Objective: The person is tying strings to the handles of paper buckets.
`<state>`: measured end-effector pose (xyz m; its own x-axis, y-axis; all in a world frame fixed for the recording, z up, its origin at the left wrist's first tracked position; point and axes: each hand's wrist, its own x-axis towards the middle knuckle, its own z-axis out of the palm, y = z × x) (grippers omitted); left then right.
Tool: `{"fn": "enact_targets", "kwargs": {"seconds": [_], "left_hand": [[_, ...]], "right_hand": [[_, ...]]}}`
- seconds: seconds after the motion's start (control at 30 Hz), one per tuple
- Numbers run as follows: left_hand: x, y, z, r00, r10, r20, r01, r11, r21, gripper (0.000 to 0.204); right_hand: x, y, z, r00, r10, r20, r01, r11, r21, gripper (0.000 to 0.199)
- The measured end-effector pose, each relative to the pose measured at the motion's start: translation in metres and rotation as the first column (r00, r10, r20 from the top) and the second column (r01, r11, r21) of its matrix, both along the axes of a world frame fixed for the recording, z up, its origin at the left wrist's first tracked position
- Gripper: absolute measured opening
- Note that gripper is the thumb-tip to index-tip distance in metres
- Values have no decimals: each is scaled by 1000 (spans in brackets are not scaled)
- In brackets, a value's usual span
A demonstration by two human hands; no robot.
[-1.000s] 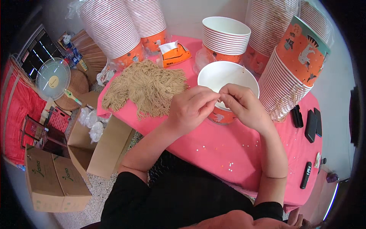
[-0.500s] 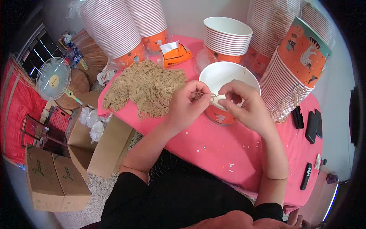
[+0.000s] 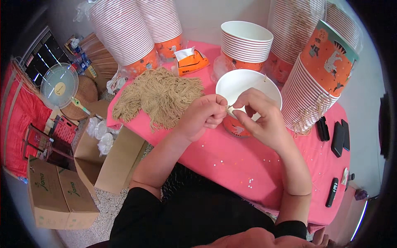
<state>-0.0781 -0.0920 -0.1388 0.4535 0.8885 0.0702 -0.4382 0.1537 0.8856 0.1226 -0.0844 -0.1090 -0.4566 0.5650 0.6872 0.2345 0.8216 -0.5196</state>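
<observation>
A paper bucket (image 3: 249, 82), white inside with an orange printed outside, stands before me on the table. Over its near left rim my two hands meet at a short beige cord (image 3: 230, 107). My left hand (image 3: 205, 117) is closed, its fingertips pinching the cord while the other fingers curl into the palm. From the right, my right hand (image 3: 264, 120) brings thumb and forefinger together at the cord's other side. Most of the cord is hidden by the fingers. Left of my left hand lies a large heap of beige cords (image 3: 159, 97).
On the right, a tall stack of buckets (image 3: 306, 97) has cords hanging from it. Behind are another bucket stack (image 3: 247, 37), wrapped stacks (image 3: 120, 33) and an orange tissue pack (image 3: 192, 62). Dark cases (image 3: 337, 138) and a remote (image 3: 331, 192) lie at the right edge. Cardboard boxes (image 3: 118, 159) stand left.
The fingers of my left hand have curled in more tightly. The small cord loop that showed between my hands is now mostly covered, and the right fingertips have moved slightly left.
</observation>
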Motion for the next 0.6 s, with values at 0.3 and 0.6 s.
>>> {"fn": "enact_targets", "kwargs": {"seconds": [0.3, 0.6], "left_hand": [[2, -2, 0, 999, -38, -36, 38, 999, 2, 6], [0, -5, 9, 987, 48, -153, -30, 992, 122, 11]], "right_hand": [[-2, 0, -3, 999, 16, 32, -21, 986, 167, 13], [0, 4, -3, 996, -37, 79, 20, 978, 207, 13]]}}
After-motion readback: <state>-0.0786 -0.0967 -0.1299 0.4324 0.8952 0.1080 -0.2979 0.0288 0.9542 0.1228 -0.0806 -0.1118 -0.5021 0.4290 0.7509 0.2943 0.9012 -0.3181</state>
